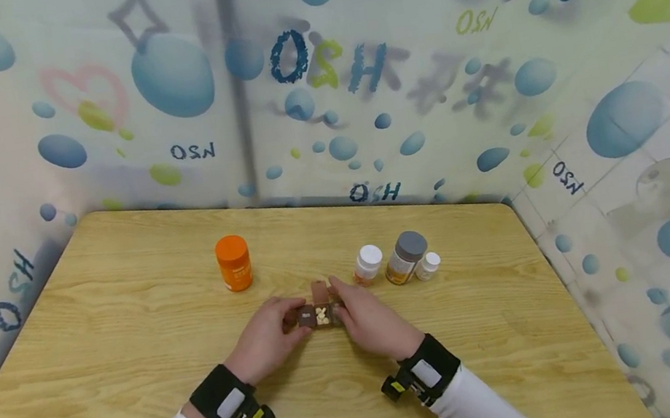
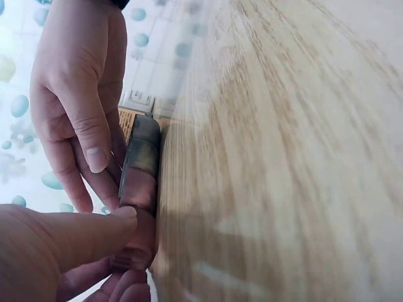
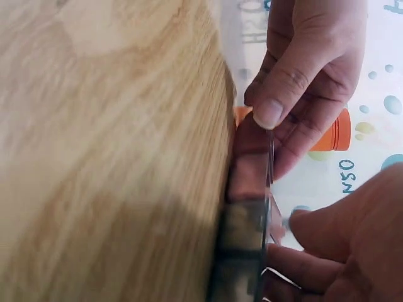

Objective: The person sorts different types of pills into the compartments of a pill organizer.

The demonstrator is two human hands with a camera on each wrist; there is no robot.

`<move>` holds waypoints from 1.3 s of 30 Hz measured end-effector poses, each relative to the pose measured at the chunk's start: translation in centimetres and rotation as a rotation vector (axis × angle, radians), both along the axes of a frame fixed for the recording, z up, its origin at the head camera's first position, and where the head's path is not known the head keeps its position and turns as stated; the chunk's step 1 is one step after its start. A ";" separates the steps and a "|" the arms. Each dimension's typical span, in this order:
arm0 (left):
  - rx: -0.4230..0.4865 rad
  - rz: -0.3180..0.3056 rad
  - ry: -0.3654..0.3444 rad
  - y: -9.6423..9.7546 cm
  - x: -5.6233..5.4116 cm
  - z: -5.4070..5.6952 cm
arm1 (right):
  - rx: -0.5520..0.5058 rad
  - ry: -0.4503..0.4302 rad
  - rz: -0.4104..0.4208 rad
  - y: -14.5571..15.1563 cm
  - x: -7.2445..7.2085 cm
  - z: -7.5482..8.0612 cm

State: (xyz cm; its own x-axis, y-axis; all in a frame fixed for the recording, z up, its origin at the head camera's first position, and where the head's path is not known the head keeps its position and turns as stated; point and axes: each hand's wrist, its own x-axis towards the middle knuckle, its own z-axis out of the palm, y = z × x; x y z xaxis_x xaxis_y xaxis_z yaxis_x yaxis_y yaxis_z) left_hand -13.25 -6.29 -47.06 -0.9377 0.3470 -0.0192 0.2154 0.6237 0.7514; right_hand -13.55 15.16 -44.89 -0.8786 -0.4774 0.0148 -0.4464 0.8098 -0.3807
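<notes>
A small pill organizer (image 1: 322,315) lies on the table between both hands, its end towards the left hand reddish brown and the other end dark grey. One brown lid (image 1: 319,292) stands raised at the back, and pale tablets (image 1: 322,315) show in the compartment below it. The left hand (image 1: 264,343) pinches the organizer's left end between thumb and fingers, also seen in the right wrist view. At the other end is the right hand (image 1: 372,317), its forefinger beside the raised lid. In the left wrist view its thumb (image 2: 94,148) stands apart from the organizer, fingers loosely bent behind it.
An orange bottle (image 1: 234,263) stands back left on the wooden table (image 1: 129,332). Behind the right hand are a white-capped bottle (image 1: 368,264), a grey-capped bottle (image 1: 407,257) and a smaller white bottle (image 1: 428,266). A patterned curtain (image 1: 310,139) hangs behind the table.
</notes>
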 end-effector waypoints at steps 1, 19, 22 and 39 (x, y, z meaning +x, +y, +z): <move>0.004 -0.002 -0.013 0.0 0.0 -0.1 | -0.021 -0.013 0.001 -0.1 0.0 -0.1; 0.008 0.004 -0.070 -0.1 -0.1 0.2 | -0.147 0.038 0.047 -0.4 0.0 -1.4; 0.005 0.005 -0.076 -0.1 -0.2 0.2 | -0.118 0.057 0.033 -0.4 0.1 -1.5; 0.011 -0.005 -0.079 -0.3 -0.3 0.2 | -0.107 0.098 0.015 -0.8 0.2 -1.5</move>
State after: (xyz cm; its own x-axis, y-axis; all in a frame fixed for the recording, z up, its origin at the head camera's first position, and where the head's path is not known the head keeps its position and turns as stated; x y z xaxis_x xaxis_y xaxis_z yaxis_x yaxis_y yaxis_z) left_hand -13.54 -6.55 -46.82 -0.9315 0.3526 -0.0892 0.1587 0.6145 0.7728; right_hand -13.34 14.36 -46.40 -0.8630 -0.4819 0.1518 -0.4977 0.7595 -0.4189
